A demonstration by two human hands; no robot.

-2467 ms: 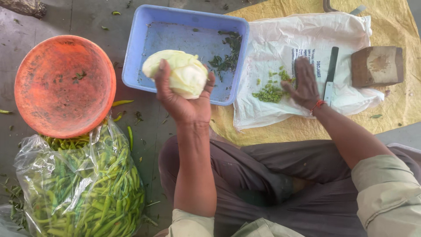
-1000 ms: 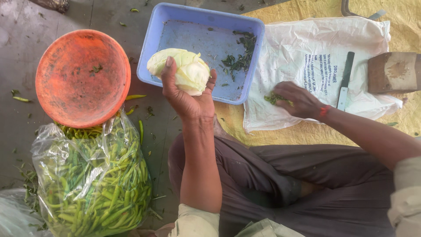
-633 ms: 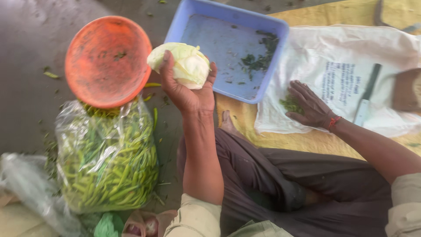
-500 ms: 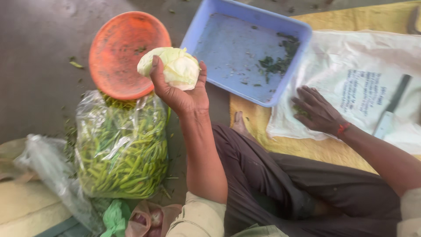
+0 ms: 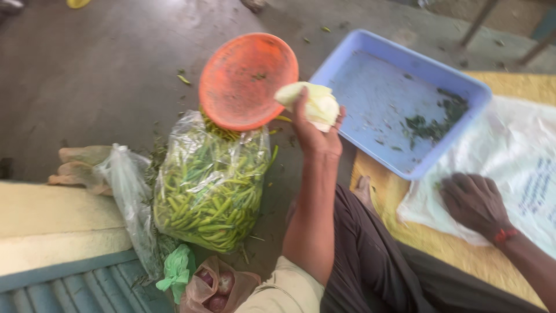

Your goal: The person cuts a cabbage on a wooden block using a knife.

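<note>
The left hand (image 5: pixel 315 130) grips a pale green cabbage wedge (image 5: pixel 310 103) beside the round orange plastic bowl (image 5: pixel 248 80), long axis running left-right, pointed end toward the bowl. The right hand (image 5: pixel 474 200) lies spread, flat on a white woven sack (image 5: pixel 521 168).

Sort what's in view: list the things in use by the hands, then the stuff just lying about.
In use:
left hand holding the cabbage piece
right hand flat on the white sack
blue tray with green scraps

Lying about:
orange bowl
bag of green chillies
clear bag
bag of onions
yellow mat
</note>
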